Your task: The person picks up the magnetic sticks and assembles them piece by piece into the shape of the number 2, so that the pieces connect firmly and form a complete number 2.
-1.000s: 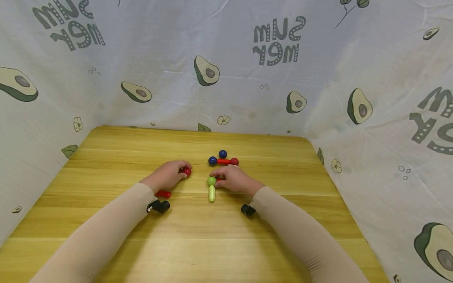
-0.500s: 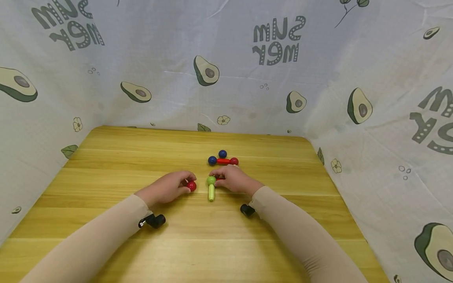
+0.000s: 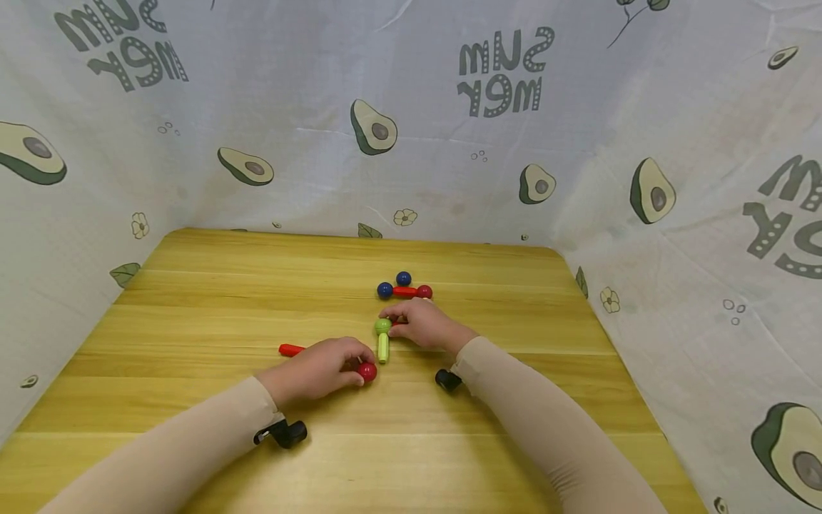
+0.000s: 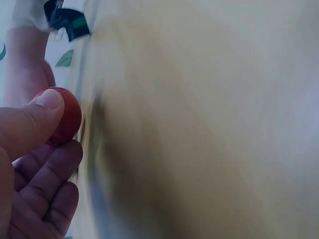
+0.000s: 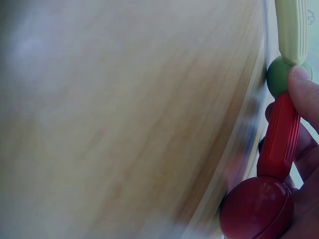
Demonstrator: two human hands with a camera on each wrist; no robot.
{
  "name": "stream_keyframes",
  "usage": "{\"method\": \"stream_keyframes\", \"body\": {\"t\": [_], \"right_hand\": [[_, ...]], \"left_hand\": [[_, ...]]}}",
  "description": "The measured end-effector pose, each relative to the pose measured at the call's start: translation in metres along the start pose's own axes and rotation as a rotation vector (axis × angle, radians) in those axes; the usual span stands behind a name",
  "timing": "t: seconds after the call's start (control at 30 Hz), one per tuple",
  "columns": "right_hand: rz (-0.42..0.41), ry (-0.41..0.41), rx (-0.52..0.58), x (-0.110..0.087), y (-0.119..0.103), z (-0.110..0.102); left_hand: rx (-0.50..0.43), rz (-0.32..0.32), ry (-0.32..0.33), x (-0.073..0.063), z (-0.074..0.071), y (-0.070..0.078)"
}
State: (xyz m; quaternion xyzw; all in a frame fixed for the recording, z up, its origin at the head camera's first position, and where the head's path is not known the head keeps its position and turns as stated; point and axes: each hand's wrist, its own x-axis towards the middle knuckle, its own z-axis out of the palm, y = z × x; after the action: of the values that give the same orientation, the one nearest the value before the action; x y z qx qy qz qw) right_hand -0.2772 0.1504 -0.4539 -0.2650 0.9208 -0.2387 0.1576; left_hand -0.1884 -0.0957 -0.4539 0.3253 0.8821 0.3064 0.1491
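Observation:
My left hand (image 3: 321, 368) pinches a red ball (image 3: 367, 371) near the middle of the table. The left wrist view shows the thumb pressed on this ball (image 4: 69, 117). To its right, my right hand (image 3: 427, 325) grips a toy piece of balls and rods by its green ball (image 3: 382, 326). A yellow-green rod (image 3: 383, 348) extends from that ball toward the near edge. In the right wrist view, a red rod (image 5: 279, 137) joins the green ball to a dark red ball (image 5: 256, 209); the hand mostly covers this part in the head view.
Behind the right hand lies a red rod (image 3: 405, 292) between a blue ball (image 3: 384, 290) and a red ball (image 3: 424, 292). Another blue ball (image 3: 403, 278) sits just behind. A loose red rod (image 3: 291, 350) is partly covered by the left hand. Printed cloth (image 3: 308, 185) borders the wooden table (image 3: 359, 457).
The left hand has brought the red ball toward the near edge and rightward, close to the yellow-green rod's near end. My right hand has stayed in place with its piece.

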Motion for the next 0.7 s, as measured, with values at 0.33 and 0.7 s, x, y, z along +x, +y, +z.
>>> {"method": "stream_keyframes", "body": {"t": [0.33,0.7], "right_hand": [[0.009,-0.009,-0.002,0.001,0.000,0.000],[0.018,-0.004,0.000,0.001,0.001,0.001]], "left_hand": [[0.051,0.023,0.020,0.002,0.013,0.006],[0.065,0.018,0.068,0.008,0.020,0.006]]}}
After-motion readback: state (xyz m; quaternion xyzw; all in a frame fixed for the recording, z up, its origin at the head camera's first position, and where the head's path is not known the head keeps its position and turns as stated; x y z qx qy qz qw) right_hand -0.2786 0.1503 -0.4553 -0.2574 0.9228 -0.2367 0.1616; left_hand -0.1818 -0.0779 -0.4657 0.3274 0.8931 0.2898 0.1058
